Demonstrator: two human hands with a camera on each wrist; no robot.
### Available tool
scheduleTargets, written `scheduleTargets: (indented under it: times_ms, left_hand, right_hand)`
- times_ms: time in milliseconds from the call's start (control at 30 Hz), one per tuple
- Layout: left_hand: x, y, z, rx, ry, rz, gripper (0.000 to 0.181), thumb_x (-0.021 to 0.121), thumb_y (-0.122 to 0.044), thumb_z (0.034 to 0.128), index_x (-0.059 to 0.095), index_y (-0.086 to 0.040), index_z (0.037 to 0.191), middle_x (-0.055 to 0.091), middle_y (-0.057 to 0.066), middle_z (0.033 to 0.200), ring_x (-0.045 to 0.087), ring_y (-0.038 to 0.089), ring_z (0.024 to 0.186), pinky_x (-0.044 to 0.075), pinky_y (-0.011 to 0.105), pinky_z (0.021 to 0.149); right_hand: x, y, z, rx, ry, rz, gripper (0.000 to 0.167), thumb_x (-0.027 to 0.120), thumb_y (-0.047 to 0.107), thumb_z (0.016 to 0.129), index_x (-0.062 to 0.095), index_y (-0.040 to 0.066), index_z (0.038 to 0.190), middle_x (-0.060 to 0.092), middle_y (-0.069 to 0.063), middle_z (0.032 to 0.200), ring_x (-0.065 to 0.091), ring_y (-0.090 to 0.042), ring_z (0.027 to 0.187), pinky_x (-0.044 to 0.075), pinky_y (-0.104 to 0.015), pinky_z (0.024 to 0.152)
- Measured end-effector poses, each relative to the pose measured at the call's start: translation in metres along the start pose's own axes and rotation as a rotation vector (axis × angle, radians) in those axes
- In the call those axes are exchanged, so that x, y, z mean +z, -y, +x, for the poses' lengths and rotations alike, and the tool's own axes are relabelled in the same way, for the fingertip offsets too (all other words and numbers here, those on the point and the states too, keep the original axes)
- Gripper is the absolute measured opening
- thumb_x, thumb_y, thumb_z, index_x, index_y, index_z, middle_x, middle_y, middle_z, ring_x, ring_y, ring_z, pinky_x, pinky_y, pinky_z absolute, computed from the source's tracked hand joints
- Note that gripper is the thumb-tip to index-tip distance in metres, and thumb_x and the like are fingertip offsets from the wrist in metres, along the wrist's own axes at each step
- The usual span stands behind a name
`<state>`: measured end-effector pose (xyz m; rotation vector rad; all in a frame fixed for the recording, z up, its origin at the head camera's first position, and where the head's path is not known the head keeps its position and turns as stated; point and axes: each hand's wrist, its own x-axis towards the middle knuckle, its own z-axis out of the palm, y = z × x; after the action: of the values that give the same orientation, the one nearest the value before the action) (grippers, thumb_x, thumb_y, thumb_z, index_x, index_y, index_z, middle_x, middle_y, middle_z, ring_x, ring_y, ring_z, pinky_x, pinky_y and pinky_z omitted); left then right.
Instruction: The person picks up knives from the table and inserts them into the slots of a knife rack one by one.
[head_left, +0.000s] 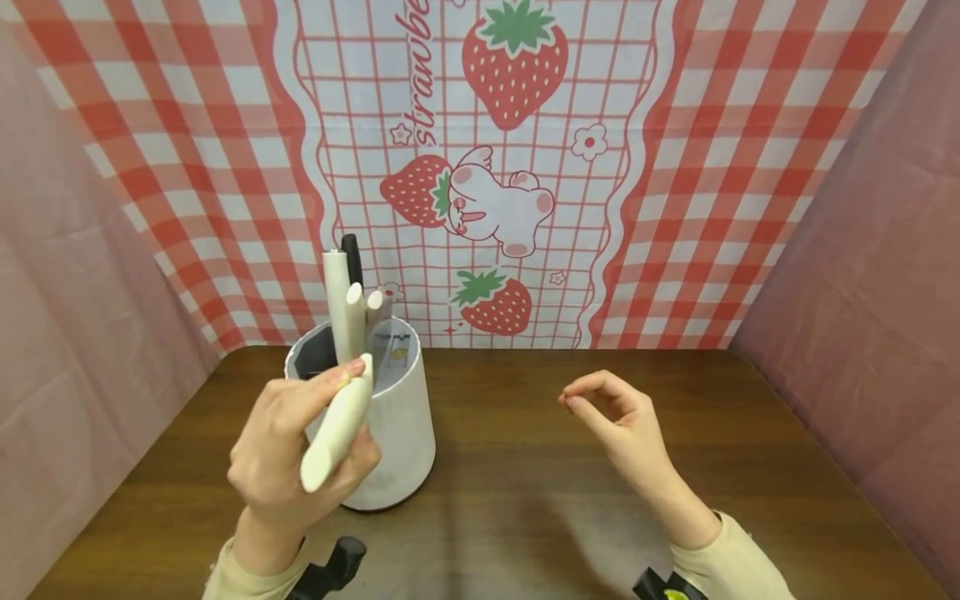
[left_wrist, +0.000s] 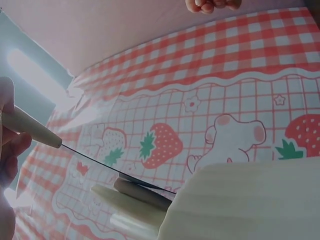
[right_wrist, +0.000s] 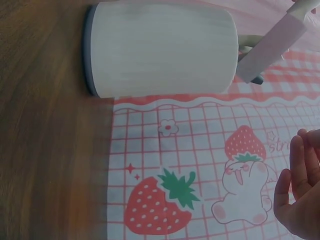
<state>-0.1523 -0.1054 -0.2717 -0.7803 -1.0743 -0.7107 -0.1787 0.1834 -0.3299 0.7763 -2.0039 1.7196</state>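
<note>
My left hand [head_left: 273, 454] grips the cream handle of a knife [head_left: 341, 429] over the front of a white round knife holder [head_left: 397, 450]. The knife's broad blade [right_wrist: 272, 47] slants down to the holder's mouth in the right wrist view; its lower end is hidden there. Several other handles stand up from the holder, among them a long white handle [head_left: 337, 287] and a black handle [head_left: 351, 257]. Above the table, to the right of the holder, my right hand [head_left: 633, 433] holds nothing; its fingers are loosely bent, with thumb and forefinger tips close together.
The holder stands on the left part of a dark brown wooden table [head_left: 510, 467]. Behind the table hangs a red-and-white checked cloth [head_left: 697, 208] with strawberry prints. Pinkish curtains [head_left: 847, 217] close off both sides.
</note>
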Motion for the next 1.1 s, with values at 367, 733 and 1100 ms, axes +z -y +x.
scheduleTargets:
  times_ms: [367,733,1100]
  left_hand:
    - [-0.004,0.001,-0.004,0.056,0.031,-0.013,0.025,0.064,-0.017,0.0743,0.065,0.007,0.081,0.069,0.014,0.074,0.053,0.025,0.052,0.045,0.027,0.057]
    - [-0.003,-0.003,0.000,0.001,0.095,0.069,0.022,0.055,-0.012,0.0723,0.066,0.005,0.084,0.067,0.012,0.070,0.049,0.024,0.050,0.041,0.026,0.053]
    - [-0.003,0.006,-0.010,-0.092,0.146,0.062,0.024,0.055,-0.011,0.0723,0.067,0.006,0.086,0.067,0.012,0.075,0.051,0.024,0.056,0.041,0.024,0.060]
  right_hand:
    - [-0.001,-0.003,0.000,0.017,-0.008,-0.004,0.007,0.057,-0.006,0.084,0.058,-0.008,0.091,0.065,0.009,0.085,0.062,-0.009,0.080,0.051,-0.021,0.072]
    - [-0.007,-0.006,0.002,-0.020,-0.009,-0.029,0.006,0.056,-0.007,0.084,0.059,-0.007,0.089,0.065,0.006,0.084,0.061,-0.011,0.078,0.050,-0.019,0.069]
    - [-0.003,-0.017,0.004,0.003,-0.005,-0.071,0.013,0.056,-0.002,0.086,0.061,-0.006,0.098,0.066,0.002,0.091,0.062,-0.009,0.089,0.050,-0.020,0.076]
